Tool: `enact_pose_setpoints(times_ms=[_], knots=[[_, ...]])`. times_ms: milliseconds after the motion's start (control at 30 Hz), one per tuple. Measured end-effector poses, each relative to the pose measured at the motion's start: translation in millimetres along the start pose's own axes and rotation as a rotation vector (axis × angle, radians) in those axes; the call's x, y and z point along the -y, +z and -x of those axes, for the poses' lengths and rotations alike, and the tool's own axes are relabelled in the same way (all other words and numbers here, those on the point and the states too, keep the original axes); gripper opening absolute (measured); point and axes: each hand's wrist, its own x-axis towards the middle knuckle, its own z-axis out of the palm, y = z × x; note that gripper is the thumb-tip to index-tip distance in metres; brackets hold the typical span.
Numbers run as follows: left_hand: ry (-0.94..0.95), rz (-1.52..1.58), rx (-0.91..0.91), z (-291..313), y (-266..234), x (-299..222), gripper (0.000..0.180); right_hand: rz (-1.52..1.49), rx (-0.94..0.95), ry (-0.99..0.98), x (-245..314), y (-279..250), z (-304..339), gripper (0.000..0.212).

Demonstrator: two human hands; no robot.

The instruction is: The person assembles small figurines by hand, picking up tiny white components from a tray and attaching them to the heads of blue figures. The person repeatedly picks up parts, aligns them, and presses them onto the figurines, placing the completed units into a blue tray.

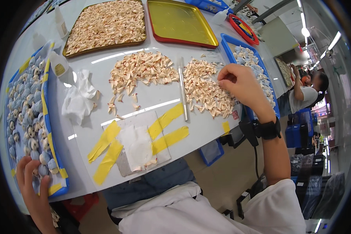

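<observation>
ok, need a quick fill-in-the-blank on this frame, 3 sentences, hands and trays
The left hand rests on a ____-rimmed tray of small round grey pieces.
The right hand reaches into a loose pile of pale chips and wears a ____ wrist strap.
The empty tray at the far side is ____ inside with a red rim.

Missing words: blue; black; yellow

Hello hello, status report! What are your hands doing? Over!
Left hand on blue tray, touching small round pieces. Right hand pinching at pile of small paper wedges. Thin rod alongside.
</observation>
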Motion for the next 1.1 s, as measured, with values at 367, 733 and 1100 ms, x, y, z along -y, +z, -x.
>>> enact_pose_setpoints(times_ms=[367, 733, 1100], knots=[[-0.081, 0.279, -0.332, 16.8, -11.9, -10.5, 0.027, -0.397, -0.26, 0.073, 35.7, -16.4, 43.3, 0.008], [0.033, 1.723, 0.235, 39.6, 53.0, -96.6, 0.049, -0.851, -0.149, -0.029, 88.2, 4.1, 81.3, 0.017], [-0.252, 1.74, 0.188, 46.2, 50.7, -117.9, 0.034, -0.777, 0.001, -0.068, 131.5, 34.1, 58.3, 0.012]])
